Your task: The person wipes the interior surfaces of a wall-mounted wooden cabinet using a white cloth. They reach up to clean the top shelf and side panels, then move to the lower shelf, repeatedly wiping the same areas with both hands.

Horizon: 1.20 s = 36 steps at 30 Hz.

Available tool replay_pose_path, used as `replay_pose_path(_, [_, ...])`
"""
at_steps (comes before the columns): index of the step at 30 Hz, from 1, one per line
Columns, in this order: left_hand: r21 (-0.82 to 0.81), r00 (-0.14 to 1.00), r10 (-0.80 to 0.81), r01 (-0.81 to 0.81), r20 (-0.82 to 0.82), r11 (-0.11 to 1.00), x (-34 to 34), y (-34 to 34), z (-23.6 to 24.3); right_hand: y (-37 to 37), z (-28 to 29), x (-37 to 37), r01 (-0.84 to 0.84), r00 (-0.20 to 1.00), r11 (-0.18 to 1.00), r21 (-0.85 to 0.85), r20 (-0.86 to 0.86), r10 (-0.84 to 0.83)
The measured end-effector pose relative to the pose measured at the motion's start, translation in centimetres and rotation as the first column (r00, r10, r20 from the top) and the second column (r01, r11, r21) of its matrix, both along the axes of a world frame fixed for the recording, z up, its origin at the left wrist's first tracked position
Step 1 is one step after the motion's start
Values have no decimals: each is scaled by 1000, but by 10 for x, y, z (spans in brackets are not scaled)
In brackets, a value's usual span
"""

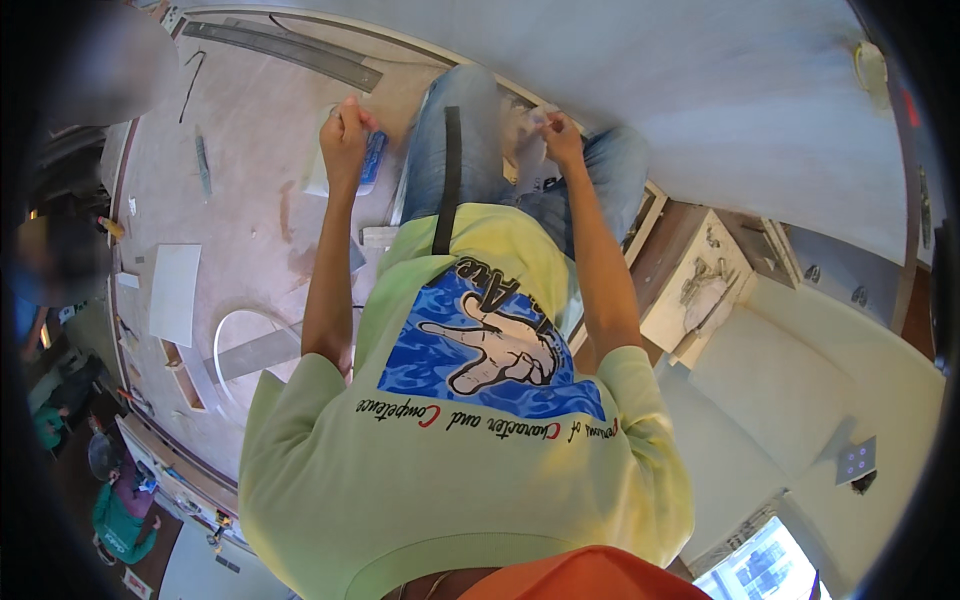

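I see a thin, pale, cloudy sheet (528,155), maybe plastic, between the knees of the faded blue jeans (478,140). I think it is light, floppy and easy to tear, so its top edge looks best to pinch. The right hand (562,138) has its fingers close together there and seems to pinch it. The left hand (346,140) is curled near a blue-and-white box (373,160); I can't tell if it holds anything. The sheet's lower end is blurry to me.
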<state>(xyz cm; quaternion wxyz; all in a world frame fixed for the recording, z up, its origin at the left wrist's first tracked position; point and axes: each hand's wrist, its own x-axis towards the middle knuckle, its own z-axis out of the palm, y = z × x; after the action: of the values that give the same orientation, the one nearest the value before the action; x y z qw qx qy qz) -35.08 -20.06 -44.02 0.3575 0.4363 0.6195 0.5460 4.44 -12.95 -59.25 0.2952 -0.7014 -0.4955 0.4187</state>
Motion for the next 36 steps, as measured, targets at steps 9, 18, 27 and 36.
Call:
replay_pose_path(9, [158,963,196,-168,-184,973,-10,-40,10,34,-71,-27,462,884,842,-279,76,-461])
replay_pose_path(18, [164,712,267,-212,-650,963,-69,-94,-36,50,-127,-8,142,990,956,-257,15,-143])
replay_pose_path(27, [-102,738,158,-295,-656,950,-73,-81,-84,45,59,-63,41,999,913,406,7,-48])
replay_pose_path(36, [-142,815,63,-175,-576,974,-76,-57,23,39,186,-161,-244,819,958,150,-497,287])
